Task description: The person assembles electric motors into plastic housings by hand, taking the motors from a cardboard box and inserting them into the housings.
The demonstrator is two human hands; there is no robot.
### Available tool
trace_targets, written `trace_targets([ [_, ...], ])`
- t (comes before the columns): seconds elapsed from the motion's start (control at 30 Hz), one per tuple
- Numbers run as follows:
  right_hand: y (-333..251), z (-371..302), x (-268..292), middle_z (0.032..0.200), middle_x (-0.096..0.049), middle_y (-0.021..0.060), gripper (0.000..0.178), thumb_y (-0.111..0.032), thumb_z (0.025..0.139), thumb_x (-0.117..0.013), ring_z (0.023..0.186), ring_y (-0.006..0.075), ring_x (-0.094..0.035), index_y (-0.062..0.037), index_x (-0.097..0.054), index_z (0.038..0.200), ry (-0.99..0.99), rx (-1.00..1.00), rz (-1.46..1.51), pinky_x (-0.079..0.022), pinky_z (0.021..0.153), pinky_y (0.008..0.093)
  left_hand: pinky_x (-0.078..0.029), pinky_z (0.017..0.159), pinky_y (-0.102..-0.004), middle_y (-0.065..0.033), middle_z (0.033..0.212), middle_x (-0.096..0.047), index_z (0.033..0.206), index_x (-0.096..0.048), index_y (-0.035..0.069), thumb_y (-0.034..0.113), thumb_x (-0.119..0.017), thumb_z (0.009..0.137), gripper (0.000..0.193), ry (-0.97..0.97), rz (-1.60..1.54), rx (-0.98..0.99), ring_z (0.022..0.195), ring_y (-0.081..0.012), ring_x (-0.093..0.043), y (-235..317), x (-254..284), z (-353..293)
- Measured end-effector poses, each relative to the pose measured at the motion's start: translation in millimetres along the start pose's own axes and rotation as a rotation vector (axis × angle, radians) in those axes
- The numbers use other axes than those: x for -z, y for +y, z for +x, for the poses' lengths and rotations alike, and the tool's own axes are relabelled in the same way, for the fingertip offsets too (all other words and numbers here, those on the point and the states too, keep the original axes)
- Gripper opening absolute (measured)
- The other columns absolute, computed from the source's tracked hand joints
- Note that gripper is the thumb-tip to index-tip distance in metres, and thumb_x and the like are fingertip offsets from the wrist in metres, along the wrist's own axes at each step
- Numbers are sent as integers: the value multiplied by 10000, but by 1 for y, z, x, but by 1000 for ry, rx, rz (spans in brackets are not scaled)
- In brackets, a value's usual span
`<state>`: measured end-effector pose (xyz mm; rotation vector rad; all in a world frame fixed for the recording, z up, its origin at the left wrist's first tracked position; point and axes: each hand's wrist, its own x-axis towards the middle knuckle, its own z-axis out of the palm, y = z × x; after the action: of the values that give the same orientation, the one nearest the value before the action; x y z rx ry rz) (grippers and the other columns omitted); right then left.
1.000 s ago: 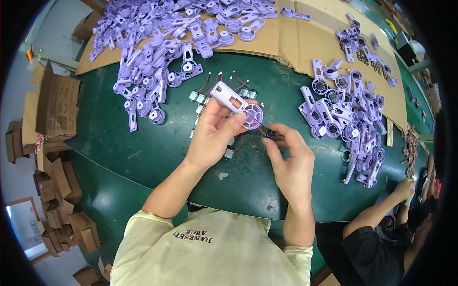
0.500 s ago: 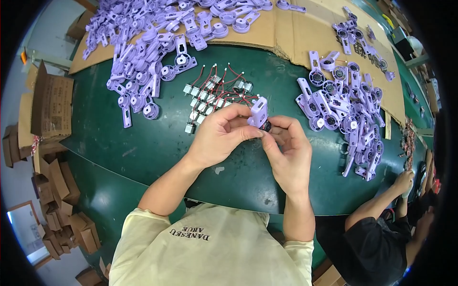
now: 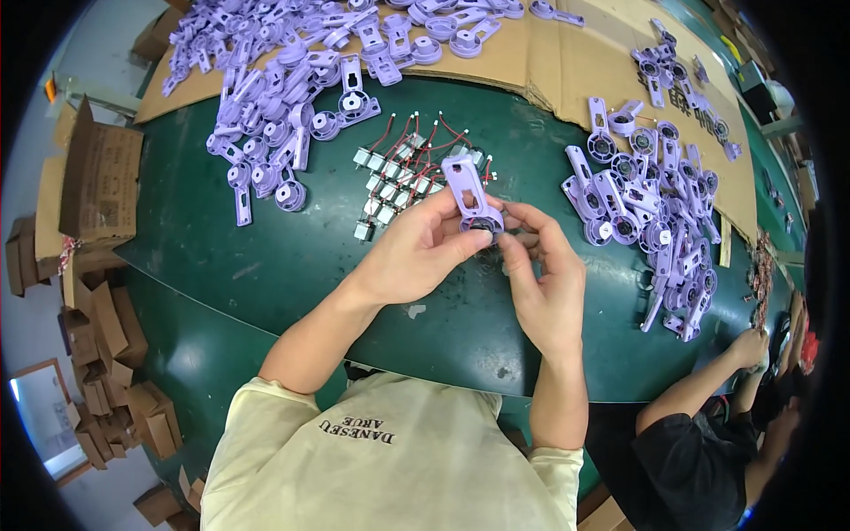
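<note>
My left hand (image 3: 416, 246) is closed round a purple plastic housing (image 3: 467, 184), a flat slotted handle with a round ring at its lower end. The handle points up and away from me, and something dark sits inside the ring under my left thumb. My right hand (image 3: 544, 283) is beside the ring, fingers curled and thumb close to its right edge. Whether it grips anything is hard to see. Just beyond my hands lies a group of small silver motors (image 3: 387, 190) with red wires and white plugs.
Purple housings (image 3: 274, 106) are heaped at the far left, partly on cardboard (image 3: 496, 66). Another pile (image 3: 642, 199), with dark round parts fitted, lies at the right. Cardboard boxes (image 3: 102, 186) stand left of the green table (image 3: 221, 265). A co-worker in black (image 3: 691, 460) sits at the right.
The purple housing has turned in my left hand so that its broad slotted face shows. My right fingers have drawn slightly back from it. The whole view has shifted a little.
</note>
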<state>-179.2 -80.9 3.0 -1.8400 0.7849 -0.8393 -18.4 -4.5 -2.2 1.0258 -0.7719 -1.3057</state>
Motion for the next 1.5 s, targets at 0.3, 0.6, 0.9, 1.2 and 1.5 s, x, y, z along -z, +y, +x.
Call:
trace_targets([
  [0.3, 2, 0, -5, 966, -653, 71, 281, 34, 856, -650, 679, 101, -602, 3, -597, 1130, -45, -173, 227, -494, 611, 245, -495, 909, -312, -88, 1167, -606, 1250, -511, 3, 50, -565, 964, 295, 8, 17, -11, 1056, -158, -597, -6, 4, 0],
  [0.6, 3, 0, -7, 989, -648, 52, 250, 10, 911, -606, 790, 77, -595, 22, -574, 1159, -15, -307, 425, -488, 690, 221, -503, 900, -297, -69, 1189, -599, 1307, -496, 4, 53, -565, 963, 355, 88, 70, 27, 1067, -139, -589, -8, -7, 3],
  [0.9, -1, 5, -2, 1012, -636, 47, 249, -32, 932, -612, 882, 93, -588, 15, -560, 1171, 11, -382, 585, -490, 786, 236, -554, 901, -302, -70, 1119, -535, 1254, -519, -38, 8, -577, 950, 313, 101, -34, 52, 1028, -162, -637, -6, -10, -1],
  [1.2, 2, 3, -7, 1014, -614, 97, 283, -7, 906, -630, 893, 131, -618, 31, -505, 1158, -3, -353, 627, -561, 742, 271, -560, 872, -286, -69, 1044, -593, 1222, -524, -36, -31, -582, 933, 295, 112, 80, -27, 973, -155, -650, -8, -13, -3],
  [1.5, 0, 4, -11, 996, -618, 101, 241, -3, 917, -596, 852, 143, -638, 44, -502, 1134, 30, -418, 647, -571, 740, 284, -562, 864, -281, -67, 1045, -583, 1188, -525, -35, -46, -576, 931, 263, 70, 44, -32, 966, -155, -652, -9, -12, -5],
])
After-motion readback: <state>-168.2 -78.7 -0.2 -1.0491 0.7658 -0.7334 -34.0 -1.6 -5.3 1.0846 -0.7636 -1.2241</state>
